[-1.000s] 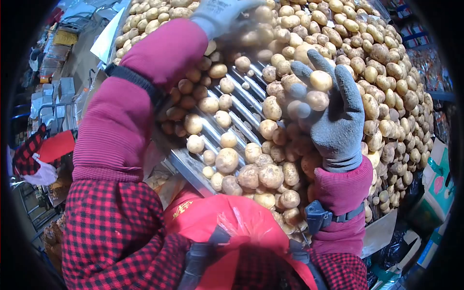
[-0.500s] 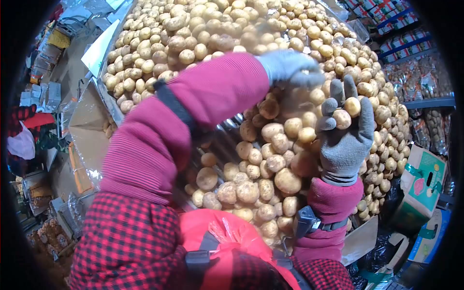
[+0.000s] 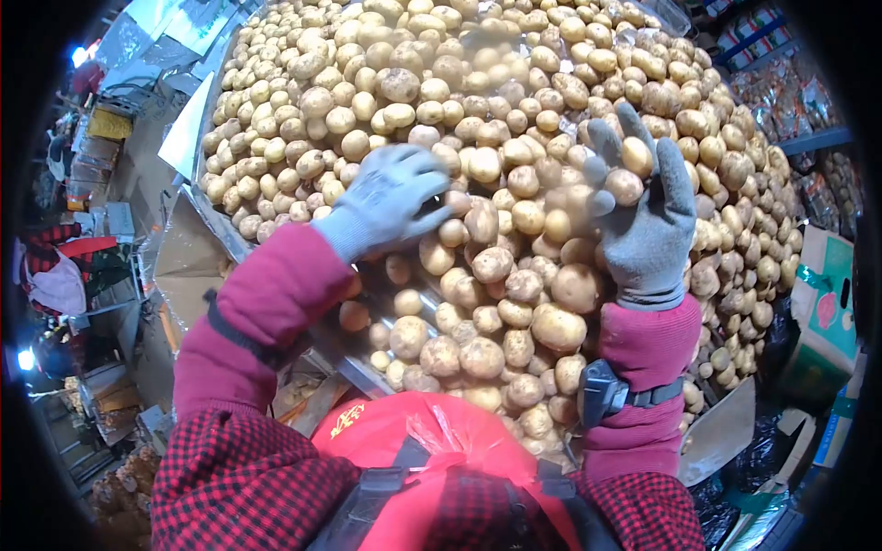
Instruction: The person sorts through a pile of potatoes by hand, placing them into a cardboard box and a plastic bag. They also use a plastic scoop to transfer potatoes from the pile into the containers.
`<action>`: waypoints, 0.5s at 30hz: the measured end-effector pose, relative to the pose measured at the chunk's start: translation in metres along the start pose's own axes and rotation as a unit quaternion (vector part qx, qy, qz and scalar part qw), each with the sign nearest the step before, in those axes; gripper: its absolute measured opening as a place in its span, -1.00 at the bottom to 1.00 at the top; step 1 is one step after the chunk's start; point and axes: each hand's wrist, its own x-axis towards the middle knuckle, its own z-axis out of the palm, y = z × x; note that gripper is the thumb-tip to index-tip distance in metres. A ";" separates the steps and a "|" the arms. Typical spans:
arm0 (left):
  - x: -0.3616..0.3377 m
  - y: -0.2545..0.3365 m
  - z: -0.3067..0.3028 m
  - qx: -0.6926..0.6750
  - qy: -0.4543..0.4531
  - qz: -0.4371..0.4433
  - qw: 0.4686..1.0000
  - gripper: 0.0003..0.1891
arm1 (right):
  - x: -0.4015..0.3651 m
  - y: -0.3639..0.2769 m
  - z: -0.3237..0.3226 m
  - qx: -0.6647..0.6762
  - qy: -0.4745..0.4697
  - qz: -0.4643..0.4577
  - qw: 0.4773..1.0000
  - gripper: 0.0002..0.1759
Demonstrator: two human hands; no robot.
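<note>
Two small potatoes sit pinched in the raised right hand, up and right of the red bag. The left hand lies spread flat on the potato heap, up and left of the bag, clutching nothing, slightly nearer it.

No writing can be read here. The red bag at the bottom edge bears a small gold mark, too blurred to make out. The cartons at the right edge show only coloured shapes.
</note>
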 end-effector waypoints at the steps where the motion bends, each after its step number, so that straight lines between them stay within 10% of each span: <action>1: -0.016 0.000 -0.006 0.012 0.049 0.023 0.998 -0.67 | 0.000 0.013 -0.008 -0.090 -0.035 -0.107 0.990 -0.54; 9: -0.018 -0.031 -0.060 0.115 0.073 -0.044 0.990 -0.67 | 0.005 0.000 -0.003 0.058 0.005 0.057 0.997 -0.36; 15: 0.104 0.019 -0.002 -0.084 0.025 0.072 0.994 -0.47 | 0.002 0.019 -0.004 -0.003 -0.048 -0.070 0.996 -0.43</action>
